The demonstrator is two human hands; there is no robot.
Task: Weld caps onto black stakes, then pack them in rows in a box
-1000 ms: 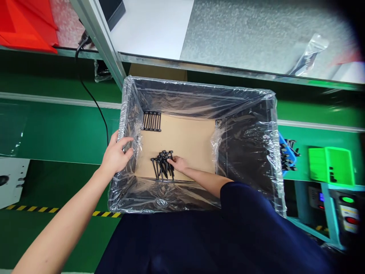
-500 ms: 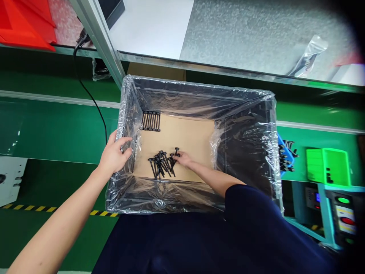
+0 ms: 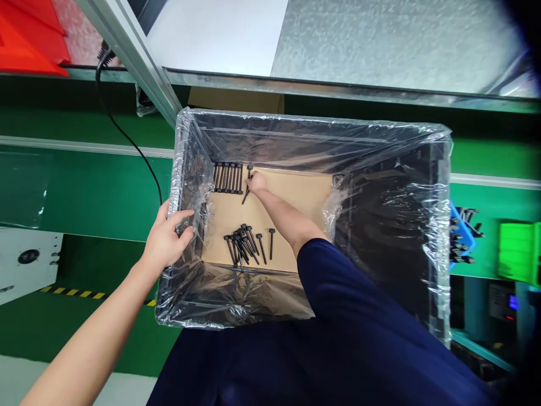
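A dark crate [image 3: 313, 119] lined with clear plastic has a brown cardboard sheet [image 3: 291, 194] on its floor. My left hand [image 3: 167, 234] grips its left rim, with the thumb and index finger apart over the inside. Inside the crate, my right hand [image 3: 257, 183] is closed on a slim black bolt [image 3: 245, 196], held tilted with its head up. Just left of it is a neat row of black bolts [image 3: 228, 178], packed side by side. Nearer me lies a loose pile of bolts [image 3: 242, 243], with a single bolt [image 3: 271, 243] apart on its right.
A metal-edged bench [image 3: 380, 51] and an upright post [image 3: 131, 51] stand beyond the crate. A black cable [image 3: 127, 135] hangs at the left. On the right are a blue bin [image 3: 462, 234] with black parts and a green bin [image 3: 515, 251]. A red bin [image 3: 29, 39] sits far left.
My right hand has moved from the loose pile up to the row's right end, carrying a bolt. One bolt now lies separate from the pile. My left hand stays on the rim.
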